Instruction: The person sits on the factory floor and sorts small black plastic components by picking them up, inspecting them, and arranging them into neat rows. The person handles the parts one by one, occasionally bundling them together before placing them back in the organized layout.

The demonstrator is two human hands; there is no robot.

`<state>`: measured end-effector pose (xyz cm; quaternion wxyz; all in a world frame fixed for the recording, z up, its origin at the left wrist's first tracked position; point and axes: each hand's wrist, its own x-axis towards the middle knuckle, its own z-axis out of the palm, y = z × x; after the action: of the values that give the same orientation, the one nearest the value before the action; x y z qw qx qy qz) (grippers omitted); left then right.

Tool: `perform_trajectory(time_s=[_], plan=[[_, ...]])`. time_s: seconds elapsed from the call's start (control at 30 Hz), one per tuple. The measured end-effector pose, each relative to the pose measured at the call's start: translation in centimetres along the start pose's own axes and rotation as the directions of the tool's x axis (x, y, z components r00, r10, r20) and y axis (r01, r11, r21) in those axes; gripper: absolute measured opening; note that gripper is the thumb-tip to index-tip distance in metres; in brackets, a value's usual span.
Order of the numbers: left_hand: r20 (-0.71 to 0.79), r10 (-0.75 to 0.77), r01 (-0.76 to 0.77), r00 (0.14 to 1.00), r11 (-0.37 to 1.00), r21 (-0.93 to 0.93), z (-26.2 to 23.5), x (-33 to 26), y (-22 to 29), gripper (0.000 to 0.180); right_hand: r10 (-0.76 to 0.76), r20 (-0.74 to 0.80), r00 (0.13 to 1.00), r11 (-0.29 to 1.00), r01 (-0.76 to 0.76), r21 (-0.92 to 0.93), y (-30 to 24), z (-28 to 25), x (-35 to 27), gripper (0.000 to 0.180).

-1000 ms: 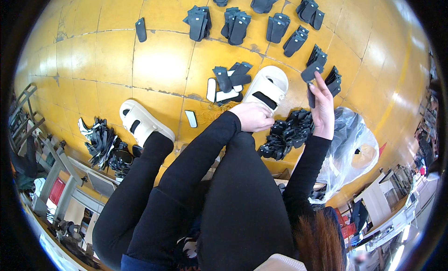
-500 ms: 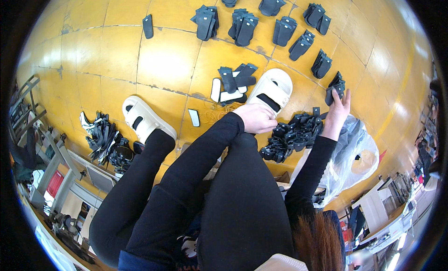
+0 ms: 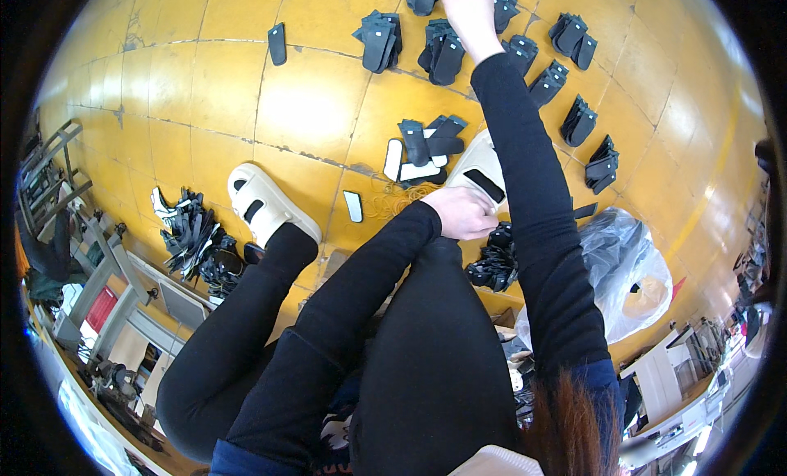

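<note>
My left hand (image 3: 466, 213) is closed in a fist above my knee, beside the cream slide sandal (image 3: 478, 165) on my right foot; whatever its fingers hold is hidden. My right arm stretches far forward across the floor. At the top edge my right hand (image 3: 469, 15) has bent, pinching fingers against a small stack of flat, dark, tongue-shaped pieces (image 3: 420, 1). The picture's edge partly cuts these fingers off. Below that hand sits another stack of the dark pieces (image 3: 444, 56), each with a small pale mark.
Several more stacks (image 3: 580, 120) line the yellow floor. Dark and white pieces (image 3: 420, 148) lie loosely beside thin yellowish bands (image 3: 398, 204). Bundled dark pieces (image 3: 494, 261) lie near my knee, others (image 3: 193, 238) at left. A clear plastic bag (image 3: 627, 267) stands at right.
My right hand has left the stack at the right and swung forward and left to one at the top edge. My left hand stays closed near my knee. The view has shifted slightly.
</note>
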<state>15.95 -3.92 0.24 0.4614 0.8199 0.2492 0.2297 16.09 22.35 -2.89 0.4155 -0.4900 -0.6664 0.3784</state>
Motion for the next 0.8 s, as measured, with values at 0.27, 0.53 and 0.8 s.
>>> perform_trajectory(time_s=[0.27,0.53,0.8], plan=[[0.036,-0.063,0.06,0.997,0.995,0.079,-1.2,-0.9,1.2,0.01,0.073,-0.073,0.995,0.997,-0.073,0.003,-1.4,-4.5,-6.0,0.021],[-0.676,-0.733,0.702,0.073,0.519,-0.488,-5.6,-7.8,-2.4,0.024,0.438,0.193,0.878,0.895,-0.406,-0.185,-4.3,-9.4,-17.3,0.016],[-0.705,-0.707,0.698,-0.057,0.477,-0.535,-8.4,-12.6,-7.7,0.024,0.233,0.33,0.915,0.963,-0.168,-0.212,-3.4,-8.0,-17.7,0.013]])
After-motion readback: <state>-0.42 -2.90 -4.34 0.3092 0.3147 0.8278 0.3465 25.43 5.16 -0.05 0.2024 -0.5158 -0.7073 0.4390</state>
